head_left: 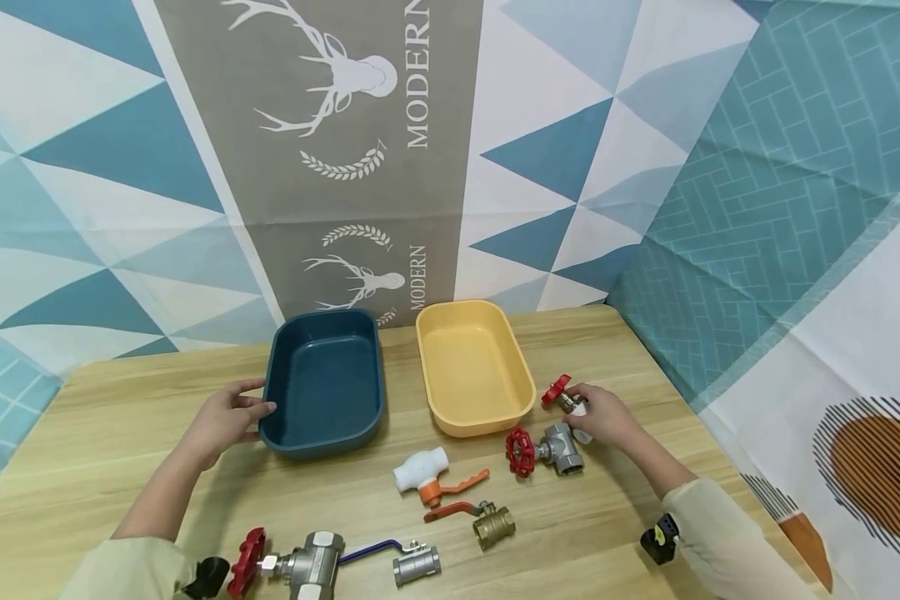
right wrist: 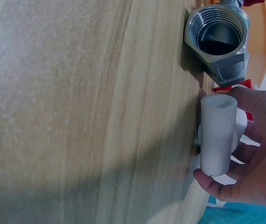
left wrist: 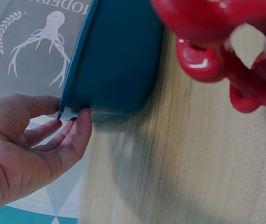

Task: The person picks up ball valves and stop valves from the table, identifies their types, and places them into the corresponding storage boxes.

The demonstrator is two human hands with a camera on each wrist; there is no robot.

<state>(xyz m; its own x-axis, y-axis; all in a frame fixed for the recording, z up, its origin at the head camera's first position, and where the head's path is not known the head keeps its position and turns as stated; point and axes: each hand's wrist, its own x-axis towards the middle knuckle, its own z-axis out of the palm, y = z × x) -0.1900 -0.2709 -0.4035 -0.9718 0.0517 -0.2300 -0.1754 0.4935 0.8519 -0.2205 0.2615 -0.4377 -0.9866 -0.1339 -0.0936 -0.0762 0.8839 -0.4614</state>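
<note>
My left hand (head_left: pixel 223 421) rests with straight fingers against the left wall of the dark blue tray (head_left: pixel 324 383); in the left wrist view the fingertips (left wrist: pixel 79 128) touch the tray's rim (left wrist: pixel 76 56). My right hand (head_left: pixel 603 414) grips a white plastic valve with a red handle (head_left: pixel 557 389) on the table, right of the yellow tray (head_left: pixel 474 367). The right wrist view shows the fingers curled round the white valve body (right wrist: pixel 217 133). A steel valve with a red handwheel (head_left: pixel 543 448) lies just beside that hand, its threaded opening (right wrist: pixel 219 37) close by.
More valves lie on the wooden table (head_left: pixel 105 417): a white one with an orange lever (head_left: pixel 427 475), a brass one (head_left: pixel 487 523), a steel one with a blue lever (head_left: pixel 408 562), and a big steel one with a red wheel (head_left: pixel 292 565). A patterned backdrop stands behind.
</note>
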